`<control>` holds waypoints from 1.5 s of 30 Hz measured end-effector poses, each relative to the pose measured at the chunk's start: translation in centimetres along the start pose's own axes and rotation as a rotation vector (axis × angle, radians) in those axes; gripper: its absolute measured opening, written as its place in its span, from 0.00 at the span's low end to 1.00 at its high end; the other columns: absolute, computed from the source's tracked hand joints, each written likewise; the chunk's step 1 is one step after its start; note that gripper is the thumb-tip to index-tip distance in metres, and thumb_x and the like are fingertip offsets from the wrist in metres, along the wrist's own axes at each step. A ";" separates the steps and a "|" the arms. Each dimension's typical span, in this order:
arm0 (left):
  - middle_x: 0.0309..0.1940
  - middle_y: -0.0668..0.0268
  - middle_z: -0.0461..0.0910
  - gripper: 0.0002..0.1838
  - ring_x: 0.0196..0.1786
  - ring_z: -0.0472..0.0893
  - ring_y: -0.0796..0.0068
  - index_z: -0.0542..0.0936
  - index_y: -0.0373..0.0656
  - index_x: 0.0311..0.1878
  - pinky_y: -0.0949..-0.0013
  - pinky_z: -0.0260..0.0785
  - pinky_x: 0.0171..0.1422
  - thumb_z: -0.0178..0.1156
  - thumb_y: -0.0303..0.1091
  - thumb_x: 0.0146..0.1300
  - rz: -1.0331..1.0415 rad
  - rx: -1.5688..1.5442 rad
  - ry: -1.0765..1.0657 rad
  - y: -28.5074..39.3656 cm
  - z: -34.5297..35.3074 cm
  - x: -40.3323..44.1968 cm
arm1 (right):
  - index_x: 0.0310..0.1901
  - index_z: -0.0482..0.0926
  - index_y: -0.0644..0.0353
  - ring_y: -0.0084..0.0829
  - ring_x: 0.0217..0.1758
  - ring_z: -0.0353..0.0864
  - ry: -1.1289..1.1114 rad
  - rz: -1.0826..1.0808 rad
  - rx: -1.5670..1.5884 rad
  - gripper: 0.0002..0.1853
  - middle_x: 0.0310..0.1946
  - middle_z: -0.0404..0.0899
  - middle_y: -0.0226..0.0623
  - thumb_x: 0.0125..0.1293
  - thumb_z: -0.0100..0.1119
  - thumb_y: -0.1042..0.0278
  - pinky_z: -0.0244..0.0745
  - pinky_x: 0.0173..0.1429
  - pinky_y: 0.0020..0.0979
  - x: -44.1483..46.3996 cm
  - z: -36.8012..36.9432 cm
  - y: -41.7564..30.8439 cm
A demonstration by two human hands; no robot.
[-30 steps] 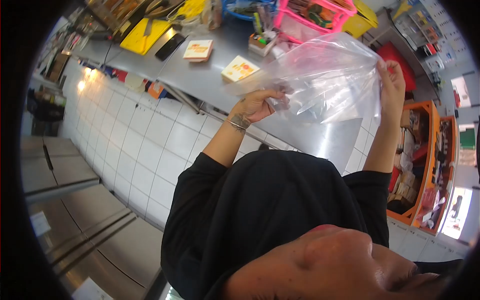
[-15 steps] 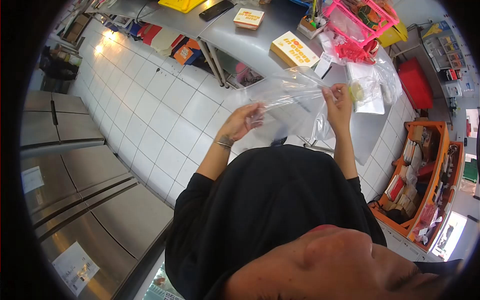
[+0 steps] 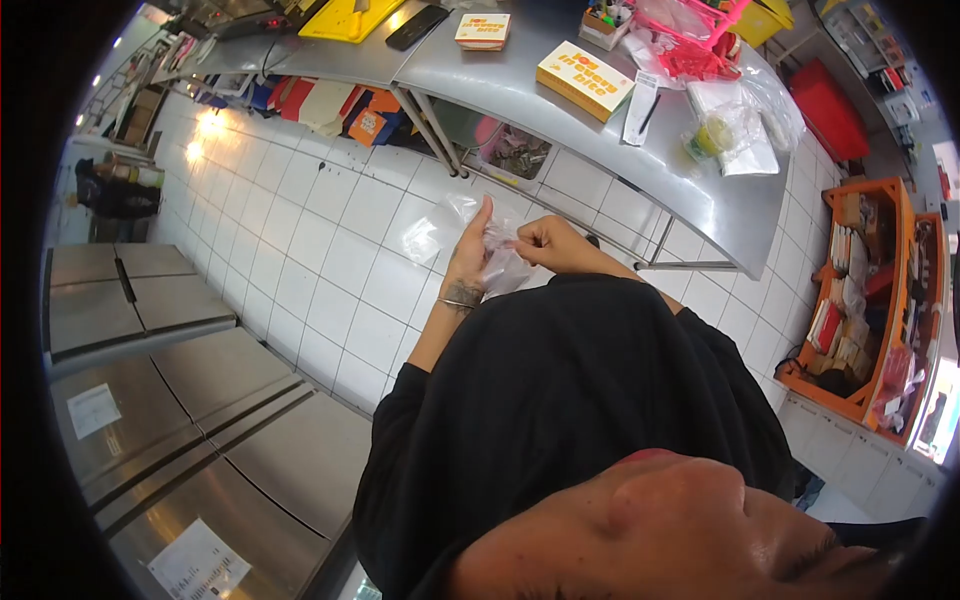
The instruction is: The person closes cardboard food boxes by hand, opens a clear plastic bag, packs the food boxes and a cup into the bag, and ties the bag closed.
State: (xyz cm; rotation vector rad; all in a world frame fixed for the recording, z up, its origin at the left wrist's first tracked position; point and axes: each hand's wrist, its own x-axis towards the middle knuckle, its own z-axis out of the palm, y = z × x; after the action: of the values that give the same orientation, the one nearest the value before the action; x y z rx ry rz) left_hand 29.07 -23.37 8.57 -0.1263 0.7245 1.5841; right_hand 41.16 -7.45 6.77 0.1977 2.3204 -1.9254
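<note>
A clear plastic bag (image 3: 432, 232) is bunched up between my two hands, in front of my chest and over the tiled floor. My left hand (image 3: 470, 250) is closed around part of it, thumb pointing up; a bracelet and a tattoo show at the wrist. Beside it on the right, my right hand (image 3: 548, 242) pinches the bag with curled fingers. Beyond my hands, a larger printed box (image 3: 585, 78) and a smaller printed box (image 3: 482, 31) lie on the metal table (image 3: 690, 195).
On the table are a black phone (image 3: 417, 27), a paper slip with a pen (image 3: 641, 108), white plastic bags (image 3: 745, 155) and a pink basket (image 3: 690, 20). An orange shelf (image 3: 870, 300) stands right, steel refrigerators (image 3: 260, 400) left. A red bin (image 3: 828, 110) is behind the table.
The spread bag has been gathered into a smaller bunch. My right hand has moved left and down, close to my left hand. The view has shifted, showing more floor.
</note>
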 end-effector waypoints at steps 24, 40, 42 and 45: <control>0.52 0.57 0.77 0.21 0.56 0.75 0.54 0.79 0.41 0.53 0.50 0.62 0.62 0.69 0.36 0.56 1.465 1.756 0.954 2.5 2.1 0.0 | 0.32 0.75 0.63 0.26 0.31 0.72 0.503 -0.118 -0.469 0.16 0.25 0.74 0.35 0.53 0.73 0.64 0.67 0.37 0.31 -2.0 -6.8 -10.5; 0.43 0.64 0.81 0.25 0.40 0.79 0.73 0.80 0.40 0.60 0.67 0.72 0.47 0.67 0.25 0.56 0.296 0.963 -0.575 8.1 0.0 -2.6 | 0.65 0.73 0.59 0.47 0.69 0.71 0.305 0.178 -1.077 0.34 0.66 0.73 0.50 0.60 0.68 0.52 0.67 0.71 0.43 4.7 -9.8 5.6; 0.45 0.64 0.81 0.28 0.43 0.78 0.70 0.78 0.40 0.62 0.66 0.71 0.51 0.66 0.24 0.55 0.206 1.377 -0.088 7.8 -0.3 -0.9 | 0.66 0.72 0.61 0.47 0.71 0.70 0.119 0.187 -0.910 0.35 0.67 0.72 0.51 0.63 0.67 0.49 0.66 0.73 0.44 4.5 -10.4 6.8; 0.49 0.61 0.81 0.28 0.49 0.78 0.70 0.78 0.39 0.62 0.68 0.69 0.56 0.63 0.23 0.54 0.433 1.536 0.440 8.5 -3.3 2.2 | 0.60 0.77 0.65 0.42 0.66 0.76 -0.295 0.123 -0.316 0.29 0.62 0.77 0.50 0.66 0.66 0.50 0.69 0.71 0.41 4.3 -11.2 4.5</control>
State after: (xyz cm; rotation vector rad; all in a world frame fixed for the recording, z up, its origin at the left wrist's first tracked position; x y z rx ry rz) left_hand 19.75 -22.91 8.02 0.8772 2.2202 0.9823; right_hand 37.62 4.51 3.74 0.0220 2.3079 -1.3998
